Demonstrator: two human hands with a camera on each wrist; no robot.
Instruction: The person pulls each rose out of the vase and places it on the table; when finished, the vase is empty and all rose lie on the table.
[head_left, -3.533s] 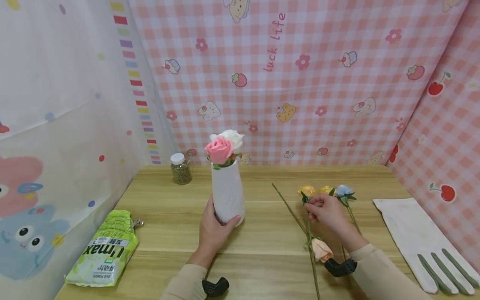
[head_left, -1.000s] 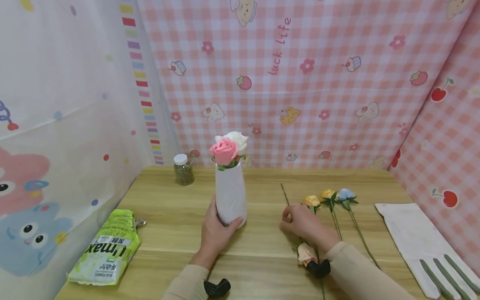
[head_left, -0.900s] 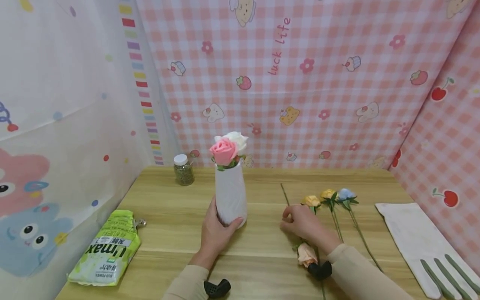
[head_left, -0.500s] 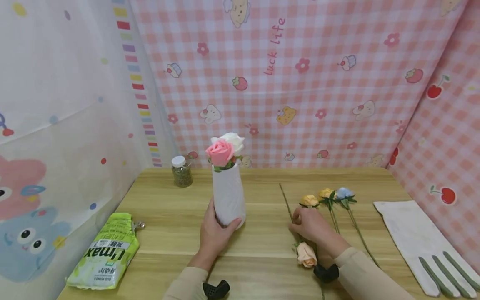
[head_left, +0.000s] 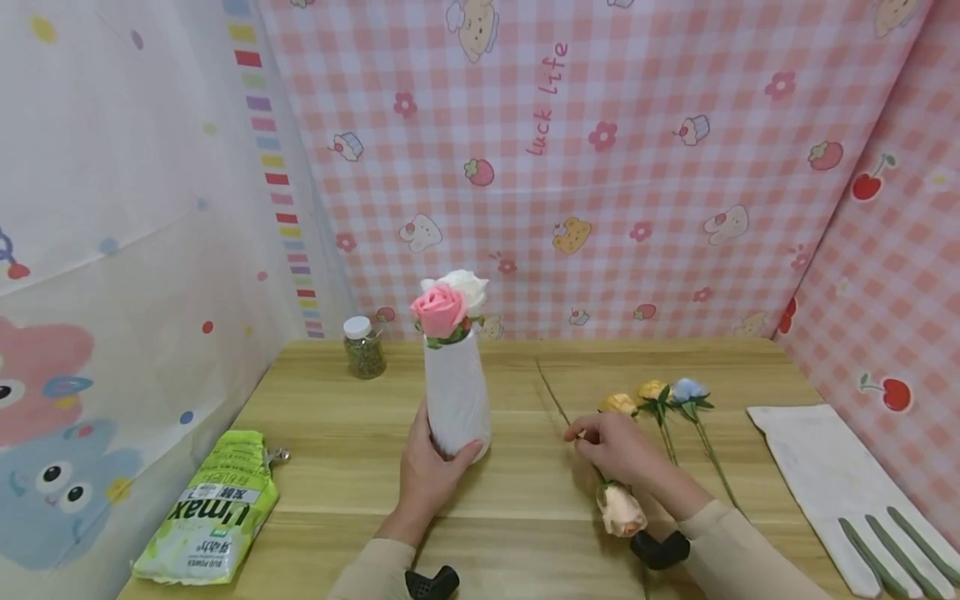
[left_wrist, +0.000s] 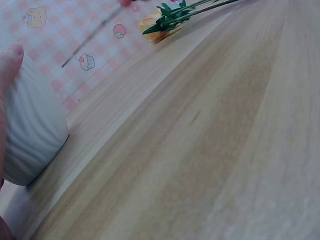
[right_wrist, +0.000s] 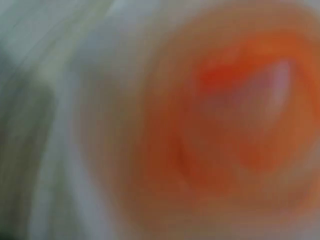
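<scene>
My left hand (head_left: 431, 475) grips the lower part of a white ribbed vase (head_left: 456, 392), which stands upright on the table. A pink rose (head_left: 439, 310) and a white rose (head_left: 468, 287) fill its mouth. To the right, my right hand (head_left: 626, 454) pinches the stem of a peach rose (head_left: 622, 511); its bloom points toward me and its stem (head_left: 551, 390) toward the back. In the left wrist view that stem (left_wrist: 92, 36) is raised off the table. The peach bloom (right_wrist: 235, 120) fills the right wrist view, badly blurred.
Two yellow flowers (head_left: 619, 403) and a blue flower (head_left: 687, 390) lie beyond my right hand. A white glove (head_left: 832, 467) with grey-green stripes lies at far right. A green bag (head_left: 210, 508) with a clip lies at left; a lidded jar (head_left: 364, 350) stands at the back left.
My right hand has moved from the yellow flower's stem to the peach rose's stem and lifted it; the stem's far end has swung left. My left hand keeps its hold on the vase.
</scene>
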